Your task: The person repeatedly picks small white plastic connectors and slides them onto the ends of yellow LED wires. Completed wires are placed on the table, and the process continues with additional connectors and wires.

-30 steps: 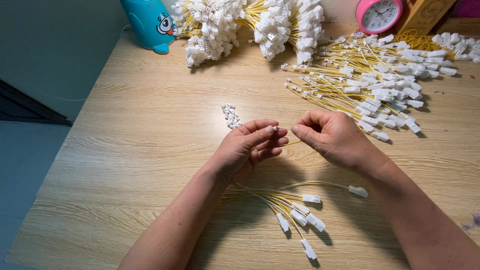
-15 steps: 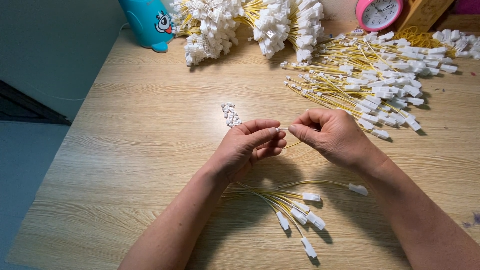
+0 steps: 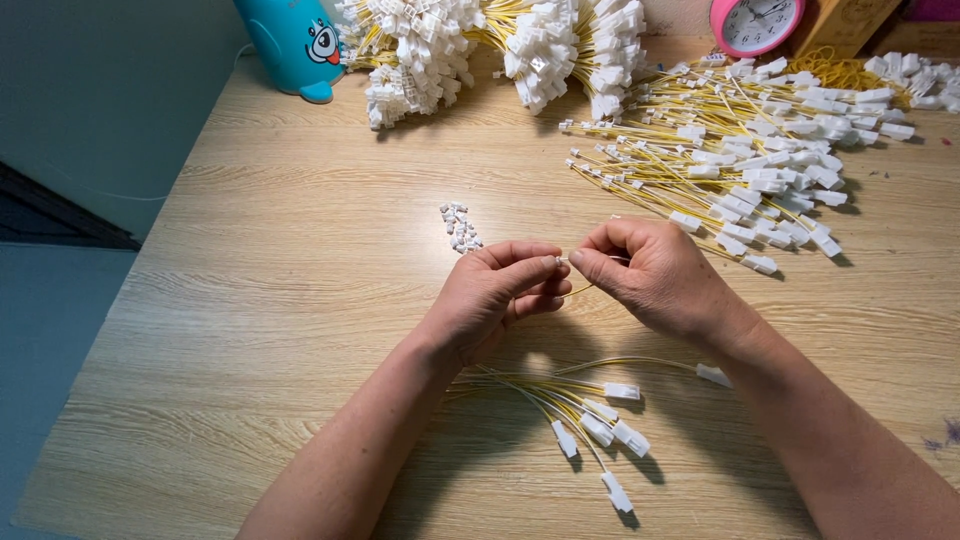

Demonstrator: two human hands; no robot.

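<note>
My left hand (image 3: 500, 295) and my right hand (image 3: 655, 275) meet fingertip to fingertip over the middle of the wooden table (image 3: 290, 290). Between them they pinch a thin yellow wire (image 3: 578, 290) with a tiny white connector at its end. The left hand also grips a bundle of yellow wires with white plugs (image 3: 590, 415) that fans out toward me below both wrists. A small heap of tiny white connectors (image 3: 459, 227) lies just beyond the left hand.
A loose pile of yellow wires with white plugs (image 3: 745, 150) spreads at the far right. Bundled wire bunches with white ends (image 3: 500, 45) lie along the back edge. A blue toy figure (image 3: 297, 45) and a pink alarm clock (image 3: 757, 22) stand at the back.
Both hands stay pressed together over the same spot. The fingertips have shifted slightly on the wire. The bundle under the wrists has not moved.
</note>
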